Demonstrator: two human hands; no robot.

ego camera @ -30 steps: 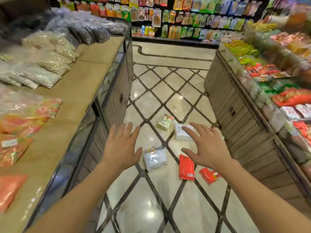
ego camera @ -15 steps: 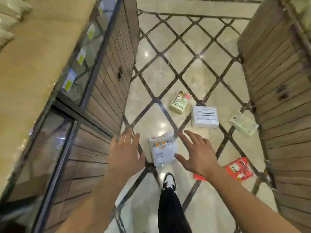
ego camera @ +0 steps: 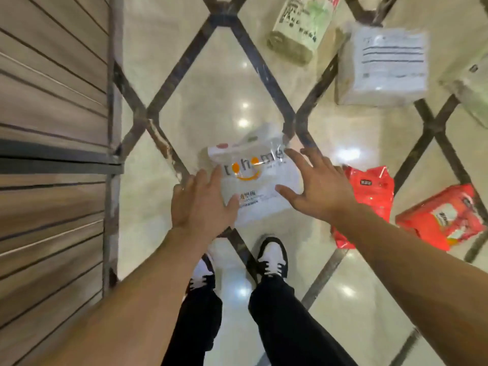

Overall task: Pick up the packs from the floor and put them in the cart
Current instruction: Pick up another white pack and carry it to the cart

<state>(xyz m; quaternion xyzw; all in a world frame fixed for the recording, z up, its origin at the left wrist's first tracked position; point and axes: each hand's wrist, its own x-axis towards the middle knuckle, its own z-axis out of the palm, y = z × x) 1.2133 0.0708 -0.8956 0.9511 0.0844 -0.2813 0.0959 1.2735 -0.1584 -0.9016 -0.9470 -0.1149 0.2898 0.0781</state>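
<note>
From the head view, the left hand [ego camera: 202,200] and right hand [ego camera: 315,184] are hovering with fingers spread and holding nothing, flanking a white plastic pack with orange lettering [ego camera: 257,180] lying on the glossy cream tiled floor [ego camera: 211,96]. Two red foil packs [ego camera: 375,191] are lying just right.

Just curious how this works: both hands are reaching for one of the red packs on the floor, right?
Not quite. In the head view both hands, left and right, reach for the white pack with the orange smile; the red packs lie untouched further right.
</note>
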